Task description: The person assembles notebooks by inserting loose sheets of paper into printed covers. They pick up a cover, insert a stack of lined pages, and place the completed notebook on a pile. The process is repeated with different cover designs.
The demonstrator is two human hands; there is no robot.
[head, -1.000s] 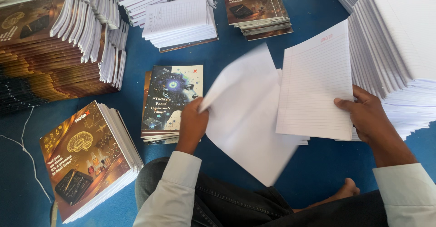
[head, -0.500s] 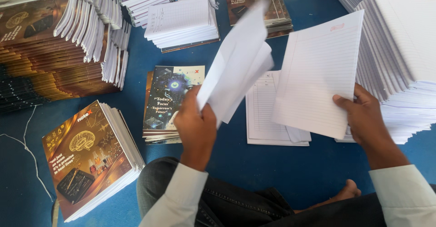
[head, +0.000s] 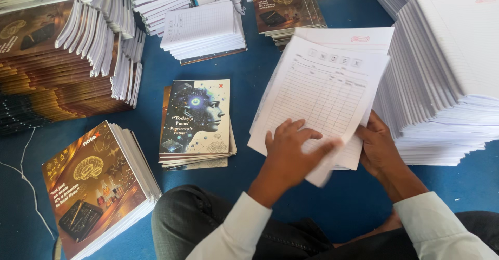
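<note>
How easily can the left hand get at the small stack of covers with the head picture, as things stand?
Probably yes. The left hand rests on the printed sheet, and the stack of covers lies just beside it on the blue floor, with nothing between them.

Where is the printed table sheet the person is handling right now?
The printed table sheet lies right of centre under both hands, left hand and right hand, between the blue-covered notebook pile and the tall white paper stack.
</note>
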